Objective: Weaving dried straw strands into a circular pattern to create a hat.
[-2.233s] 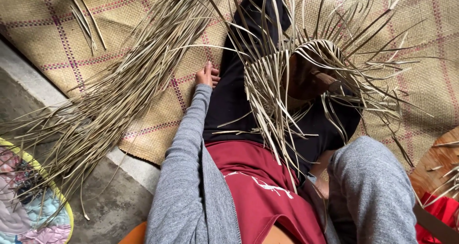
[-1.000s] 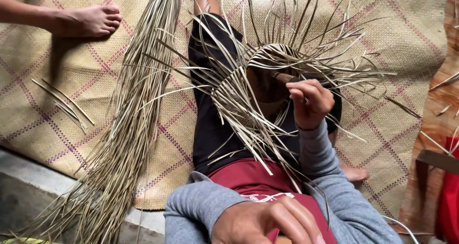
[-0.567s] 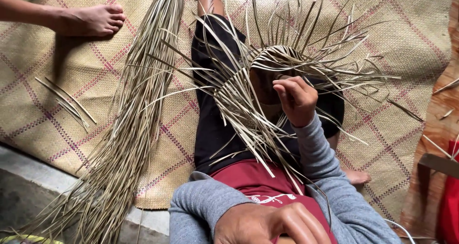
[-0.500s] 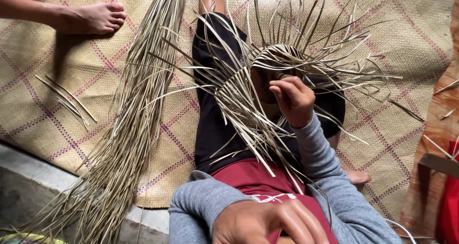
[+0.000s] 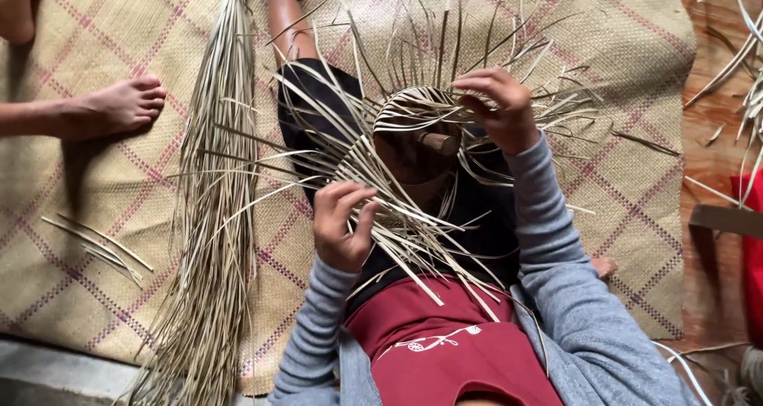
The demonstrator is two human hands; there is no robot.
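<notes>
Left hand pinches loose strips at the near edge of the half-woven straw piece, fingers curled closed around them. Right hand grips the far rim, fingers bent over strands. The piece rests on the lap, above the woven mat; a straw bundle lies left

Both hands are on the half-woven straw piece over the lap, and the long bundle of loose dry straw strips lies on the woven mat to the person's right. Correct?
Not quite. The head view shows the long bundle of loose dry straw strips on the checked woven mat to the person's left, not right. The rest holds: the left hand and right hand are both on the half-woven straw piece over the lap.
</notes>
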